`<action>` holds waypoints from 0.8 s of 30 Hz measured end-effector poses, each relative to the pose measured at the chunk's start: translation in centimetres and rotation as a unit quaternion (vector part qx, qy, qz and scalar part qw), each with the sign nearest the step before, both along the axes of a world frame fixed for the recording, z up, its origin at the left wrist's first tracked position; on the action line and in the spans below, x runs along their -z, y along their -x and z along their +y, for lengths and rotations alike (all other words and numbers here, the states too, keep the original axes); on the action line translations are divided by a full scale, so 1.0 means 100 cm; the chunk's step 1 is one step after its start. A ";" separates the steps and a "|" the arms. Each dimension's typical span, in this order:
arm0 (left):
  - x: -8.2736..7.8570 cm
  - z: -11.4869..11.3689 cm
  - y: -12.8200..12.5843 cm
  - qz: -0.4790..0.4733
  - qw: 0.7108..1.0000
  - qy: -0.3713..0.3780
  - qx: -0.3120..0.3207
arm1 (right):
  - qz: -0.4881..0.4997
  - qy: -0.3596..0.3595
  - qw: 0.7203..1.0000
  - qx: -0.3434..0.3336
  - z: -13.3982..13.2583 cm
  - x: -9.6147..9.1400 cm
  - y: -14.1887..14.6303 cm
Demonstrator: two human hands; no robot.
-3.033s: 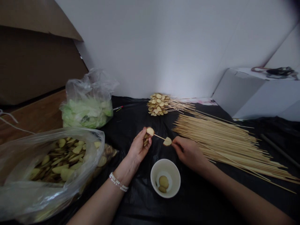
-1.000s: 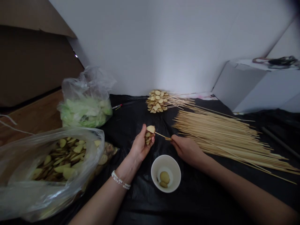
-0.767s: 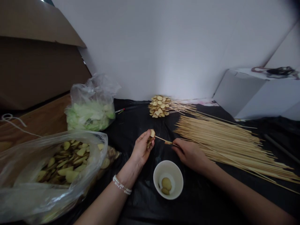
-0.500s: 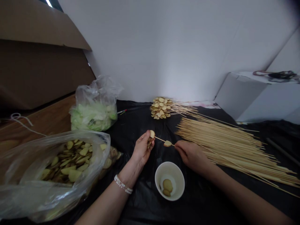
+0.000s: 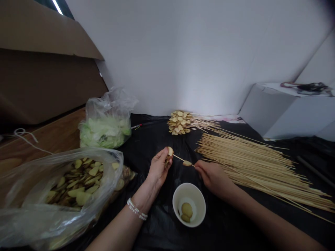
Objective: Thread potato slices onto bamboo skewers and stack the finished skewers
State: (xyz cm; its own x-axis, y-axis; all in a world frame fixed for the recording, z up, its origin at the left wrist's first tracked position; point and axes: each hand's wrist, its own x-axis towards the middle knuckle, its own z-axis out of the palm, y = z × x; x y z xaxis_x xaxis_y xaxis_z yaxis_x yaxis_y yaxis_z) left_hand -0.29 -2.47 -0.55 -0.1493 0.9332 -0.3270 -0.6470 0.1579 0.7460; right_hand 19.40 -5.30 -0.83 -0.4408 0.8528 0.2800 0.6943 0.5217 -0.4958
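Beneath your hands spreads a black sheet (image 5: 151, 134), and along its left edge slumps the largest load on it, an open clear bag (image 5: 18, 209) of skin-edged slices, potato by the look. A broad spread of bare sticks (image 5: 256, 167) covers the right side, while a second bag (image 5: 108, 101), with pale greens inside, sits by the far left corner. Near the middle of the far edge lies a bunch of loaded sticks (image 5: 180, 122), slices to the left. A white cup (image 5: 200, 200) stands toward the near edge, below the gap between your hands, with a couple of slices at its bottom. Your left hand (image 5: 158, 165) is closed around a small stack of slices (image 5: 170, 151); your right hand (image 5: 210, 174) pinches the held stick (image 5: 178, 158), which slants above the sheet between both hands. One slice (image 5: 187, 163) sits on it just beside your right fingertips; whether its other end enters the stack, you cannot tell from here. Expect the stick to be light and stiff but easily snapped, so grip it close behind the slice. The slices are probably firm, damp and slippery, liable to split; hold them by their rims.
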 end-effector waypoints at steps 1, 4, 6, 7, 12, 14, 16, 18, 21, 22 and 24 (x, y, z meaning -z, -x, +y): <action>0.000 0.000 0.000 0.001 1.000 0.000 0.001 | 0.010 -0.002 1.000 0.001 0.000 0.000 0.000; 0.000 -0.001 -0.002 0.002 1.000 -0.004 0.005 | 0.018 -0.029 0.999 0.014 0.000 0.000 -0.001; 0.000 -0.002 -0.003 0.003 1.000 -0.012 0.006 | 0.016 -0.038 0.999 0.022 -0.001 0.000 -0.001; 0.000 -0.003 -0.004 0.003 1.000 -0.014 0.005 | 0.017 -0.036 0.999 0.024 -0.002 0.000 -0.001; 0.000 -0.004 -0.005 0.010 1.000 -0.014 0.000 | 0.033 0.014 0.999 0.013 -0.005 -0.003 0.002; 0.000 -0.004 -0.004 0.010 1.000 -0.020 0.009 | 0.042 0.037 0.998 0.000 -0.005 -0.005 0.002; 0.001 -0.004 -0.004 0.011 1.000 -0.024 0.013 | 0.053 0.041 0.998 0.000 -0.005 -0.005 0.002; 0.002 -0.004 -0.005 0.011 1.000 -0.023 0.012 | 0.054 0.017 0.998 0.010 -0.005 -0.004 0.003; 0.001 -0.005 -0.006 0.010 1.000 -0.021 0.010 | 0.031 -0.042 0.999 0.016 -0.007 -0.001 0.004; 0.001 -0.005 -0.006 0.011 1.000 -0.023 0.013 | 0.024 -0.057 0.998 0.016 -0.007 0.000 0.004; -0.001 -0.007 -0.008 0.013 0.999 -0.029 0.017 | 0.033 -0.054 0.998 0.019 -0.008 0.000 0.005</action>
